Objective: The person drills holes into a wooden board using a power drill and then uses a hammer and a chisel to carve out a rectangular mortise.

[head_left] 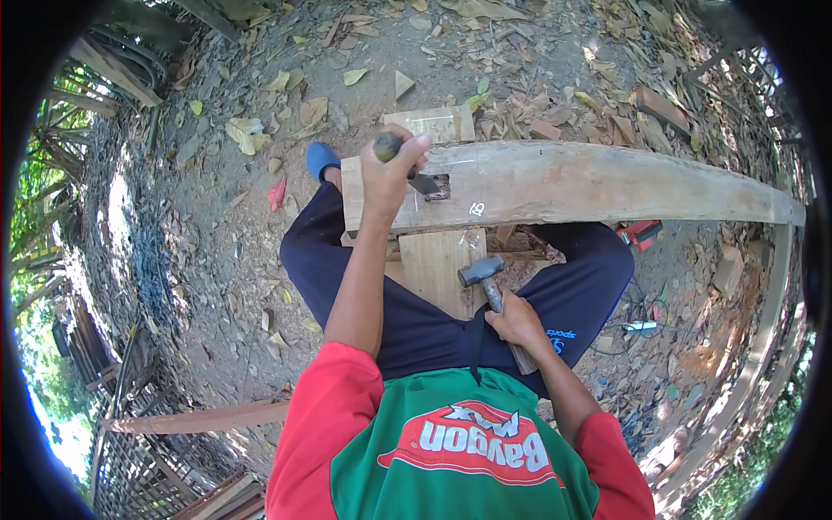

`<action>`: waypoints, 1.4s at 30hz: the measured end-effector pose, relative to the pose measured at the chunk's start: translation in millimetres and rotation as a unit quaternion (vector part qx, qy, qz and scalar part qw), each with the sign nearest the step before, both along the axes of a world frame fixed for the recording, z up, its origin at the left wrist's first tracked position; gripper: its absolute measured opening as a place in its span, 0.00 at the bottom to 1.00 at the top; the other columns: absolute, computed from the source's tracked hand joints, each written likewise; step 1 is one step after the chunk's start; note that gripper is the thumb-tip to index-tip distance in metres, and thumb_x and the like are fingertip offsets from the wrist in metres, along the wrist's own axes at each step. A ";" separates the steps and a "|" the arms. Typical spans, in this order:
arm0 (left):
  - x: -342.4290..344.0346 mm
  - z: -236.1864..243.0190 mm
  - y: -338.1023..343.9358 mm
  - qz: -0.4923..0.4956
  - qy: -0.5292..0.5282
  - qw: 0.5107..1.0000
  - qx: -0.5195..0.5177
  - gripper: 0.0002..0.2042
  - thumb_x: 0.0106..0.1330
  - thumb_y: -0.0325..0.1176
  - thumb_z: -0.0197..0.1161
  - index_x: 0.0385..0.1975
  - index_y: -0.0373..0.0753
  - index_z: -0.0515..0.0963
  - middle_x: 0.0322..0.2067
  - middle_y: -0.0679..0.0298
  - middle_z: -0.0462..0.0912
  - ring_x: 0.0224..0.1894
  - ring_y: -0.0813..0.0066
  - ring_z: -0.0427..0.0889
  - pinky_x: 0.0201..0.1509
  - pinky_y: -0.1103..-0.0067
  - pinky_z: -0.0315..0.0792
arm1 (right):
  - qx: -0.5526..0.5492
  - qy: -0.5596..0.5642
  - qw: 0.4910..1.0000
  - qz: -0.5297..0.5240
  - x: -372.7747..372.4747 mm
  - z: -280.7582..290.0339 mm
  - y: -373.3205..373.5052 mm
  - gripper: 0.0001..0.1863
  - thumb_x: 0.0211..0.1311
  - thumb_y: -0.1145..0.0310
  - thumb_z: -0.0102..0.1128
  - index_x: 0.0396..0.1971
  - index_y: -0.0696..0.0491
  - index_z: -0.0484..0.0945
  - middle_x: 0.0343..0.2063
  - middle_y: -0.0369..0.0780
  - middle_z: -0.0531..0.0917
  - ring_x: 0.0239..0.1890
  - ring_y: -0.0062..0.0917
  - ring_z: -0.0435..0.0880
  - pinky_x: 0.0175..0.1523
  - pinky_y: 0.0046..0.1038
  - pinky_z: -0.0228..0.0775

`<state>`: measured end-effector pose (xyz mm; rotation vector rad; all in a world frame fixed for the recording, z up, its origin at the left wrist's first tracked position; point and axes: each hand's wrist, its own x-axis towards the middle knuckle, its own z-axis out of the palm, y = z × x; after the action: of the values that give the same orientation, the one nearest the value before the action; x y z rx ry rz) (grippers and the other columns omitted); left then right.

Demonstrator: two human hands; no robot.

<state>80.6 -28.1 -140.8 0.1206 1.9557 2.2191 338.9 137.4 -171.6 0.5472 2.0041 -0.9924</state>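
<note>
Across my legs lies a long thick wooden beam (555, 184) with a rough rectangular mortise (440, 188) cut near its left end. My left hand (386, 173) is wrapped round the handle of a chisel (423, 183), whose blade points down at the left side of that hole. Whether the edge touches the wood I cannot tell. My right hand (517, 321) grips a hammer (482, 270) by its handle, over my right thigh. The steel head is up, near a pale board (425, 260) between my legs, apart from the chisel.
Another board piece (431, 124) pokes out beyond the beam. Dry leaves and wood scraps cover the dirt ground. A red tool-like object (640, 234) lies by my right knee, with a cable and a small white-blue thing (640, 327) nearby. A reddish plank (204, 418) extends at left.
</note>
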 end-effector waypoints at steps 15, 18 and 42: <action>9.9 59.8 17.8 -0.032 0.043 0.989 0.140 0.13 0.59 0.33 0.71 0.29 0.39 0.70 0.21 0.69 0.76 0.18 0.86 0.71 0.21 0.87 0.66 | -0.008 0.016 0.999 -0.045 8.8 -11.7 -2.5 0.19 0.53 0.63 0.60 0.36 0.64 0.73 0.18 0.48 0.82 0.22 0.37 0.84 0.36 0.39 0.75; 14.5 80.3 24.1 0.000 0.118 0.964 0.240 0.12 0.62 0.36 0.69 0.31 0.39 0.72 0.20 0.70 0.76 0.17 0.85 0.70 0.20 0.85 0.65 | -0.016 0.024 0.998 -0.057 6.8 -4.4 -5.6 0.18 0.53 0.64 0.60 0.36 0.64 0.73 0.18 0.48 0.82 0.21 0.36 0.84 0.33 0.37 0.75; 3.0 18.7 12.7 -0.271 0.093 0.950 -0.125 0.14 0.56 0.39 0.72 0.24 0.38 0.74 0.23 0.69 0.74 0.28 0.80 0.70 0.35 0.78 0.67 | -0.008 0.037 0.997 -0.072 14.4 -15.3 -9.5 0.13 0.54 0.66 0.61 0.30 0.62 0.74 0.18 0.46 0.81 0.19 0.32 0.84 0.30 0.36 0.74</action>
<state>83.6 -15.5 -122.1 0.7544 1.9657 1.6460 353.2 127.8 -186.9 0.6623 2.0428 -1.1303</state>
